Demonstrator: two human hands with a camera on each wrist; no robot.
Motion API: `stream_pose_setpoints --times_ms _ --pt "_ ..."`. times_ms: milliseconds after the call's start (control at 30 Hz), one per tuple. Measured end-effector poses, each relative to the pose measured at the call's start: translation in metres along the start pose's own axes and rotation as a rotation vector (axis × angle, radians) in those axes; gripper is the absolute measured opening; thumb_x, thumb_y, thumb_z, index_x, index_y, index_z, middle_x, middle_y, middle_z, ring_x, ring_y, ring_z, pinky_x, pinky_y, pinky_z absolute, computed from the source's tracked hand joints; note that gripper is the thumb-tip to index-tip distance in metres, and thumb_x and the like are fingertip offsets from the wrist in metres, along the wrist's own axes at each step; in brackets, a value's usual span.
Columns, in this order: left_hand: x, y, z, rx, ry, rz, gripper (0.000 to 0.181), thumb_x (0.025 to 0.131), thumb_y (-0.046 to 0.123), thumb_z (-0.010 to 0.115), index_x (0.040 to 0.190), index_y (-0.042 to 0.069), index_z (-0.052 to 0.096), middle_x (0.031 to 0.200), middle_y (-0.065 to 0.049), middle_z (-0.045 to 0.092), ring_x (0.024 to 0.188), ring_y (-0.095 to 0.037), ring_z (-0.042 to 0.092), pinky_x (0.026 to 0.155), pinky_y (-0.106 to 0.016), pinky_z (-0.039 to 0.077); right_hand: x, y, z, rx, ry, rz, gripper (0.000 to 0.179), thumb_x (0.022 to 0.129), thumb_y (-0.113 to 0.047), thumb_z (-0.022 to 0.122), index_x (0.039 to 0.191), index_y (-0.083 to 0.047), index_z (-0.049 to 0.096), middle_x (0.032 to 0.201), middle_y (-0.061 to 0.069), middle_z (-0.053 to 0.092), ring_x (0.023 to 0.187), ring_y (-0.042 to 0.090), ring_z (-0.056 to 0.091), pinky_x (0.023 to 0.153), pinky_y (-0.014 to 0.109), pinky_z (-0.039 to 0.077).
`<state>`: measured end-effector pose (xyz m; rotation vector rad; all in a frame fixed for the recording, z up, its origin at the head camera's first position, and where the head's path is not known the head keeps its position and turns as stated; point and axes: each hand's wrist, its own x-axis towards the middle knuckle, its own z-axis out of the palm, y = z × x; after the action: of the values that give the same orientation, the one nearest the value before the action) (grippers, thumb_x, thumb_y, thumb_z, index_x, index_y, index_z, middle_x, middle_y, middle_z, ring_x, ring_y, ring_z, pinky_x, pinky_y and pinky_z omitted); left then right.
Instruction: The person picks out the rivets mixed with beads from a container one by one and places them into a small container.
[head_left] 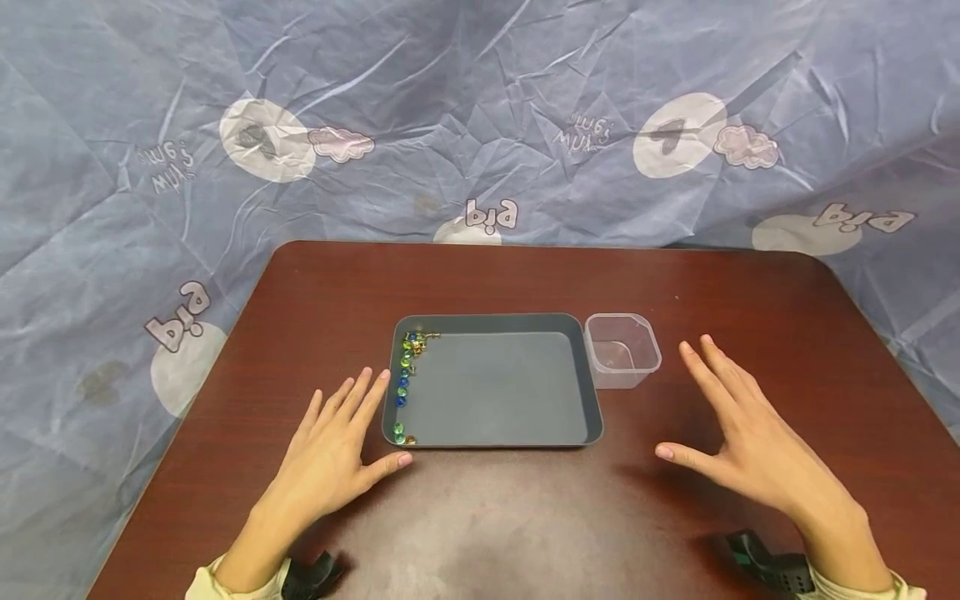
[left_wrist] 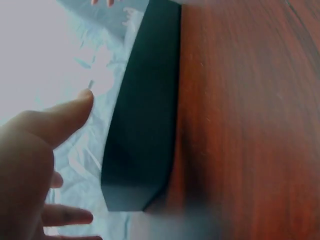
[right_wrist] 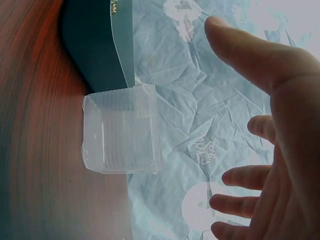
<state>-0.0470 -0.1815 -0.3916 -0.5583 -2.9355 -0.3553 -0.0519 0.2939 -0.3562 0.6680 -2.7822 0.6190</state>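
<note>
A dark grey tray [head_left: 495,392] lies in the middle of the table in the head view. Along its left side sit several blue and green glass marbles [head_left: 403,382], with small gold-coloured pieces [head_left: 418,345] near the far left corner. A clear plastic box [head_left: 624,346] stands against the tray's right side. My left hand [head_left: 330,454] is spread beside the tray's near left corner and holds nothing; its thumb [left_wrist: 75,112] shows in the left wrist view. To the right of the box, my right hand [head_left: 753,442] is spread with straight fingers, apart from the box [right_wrist: 120,130].
The brown wooden table [head_left: 510,517] has rounded far corners. Behind it hangs a wrinkled blue-grey cloth [head_left: 450,117] printed with clouds and letters. Dark wrist straps [head_left: 772,567] sit at both cuffs.
</note>
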Motion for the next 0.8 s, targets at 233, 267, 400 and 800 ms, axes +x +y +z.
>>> stream_pose_setpoints --times_ms 233,267,400,800 --pt "-0.002 -0.013 0.019 -0.117 0.097 0.021 0.093 0.083 0.057 0.072 0.153 0.007 0.037 0.144 -0.012 0.053 0.122 -0.035 0.057 0.103 -0.055 0.04 0.012 -0.003 0.003 -0.037 0.058 -0.038 0.105 0.066 -0.033 0.092 0.155 -0.022 0.037 0.156 0.014 0.035 0.131 0.042 0.04 0.11 0.038 0.031" --pt "-0.001 -0.015 0.021 -0.127 0.102 0.022 0.093 0.083 0.057 0.073 0.152 0.006 0.038 0.143 -0.012 0.054 0.121 -0.034 0.058 0.102 -0.055 0.041 0.014 -0.004 0.003 -0.042 0.072 -0.049 0.101 0.067 -0.032 0.091 0.153 -0.021 0.04 0.155 0.013 0.038 0.13 0.04 0.042 0.109 0.035 0.032" --pt "-0.001 -0.016 0.026 -0.144 0.093 0.015 0.093 0.083 0.056 0.073 0.151 0.003 0.039 0.137 -0.014 0.058 0.113 -0.034 0.062 0.098 -0.053 0.045 0.019 -0.003 0.006 -0.052 0.129 -0.104 0.084 0.07 -0.031 0.089 0.145 -0.016 0.053 0.144 0.013 0.051 0.123 0.035 0.049 0.107 0.015 0.025" --pt "0.0 -0.016 0.033 -0.173 0.044 -0.004 0.085 0.085 0.053 0.072 0.145 -0.002 0.047 0.134 -0.019 0.06 0.119 -0.038 0.058 0.1 -0.055 0.043 0.037 -0.009 0.013 -0.081 0.093 -0.127 0.064 0.073 -0.025 0.087 0.13 -0.007 0.064 0.11 0.009 0.066 0.103 0.025 0.06 0.085 0.045 0.045"
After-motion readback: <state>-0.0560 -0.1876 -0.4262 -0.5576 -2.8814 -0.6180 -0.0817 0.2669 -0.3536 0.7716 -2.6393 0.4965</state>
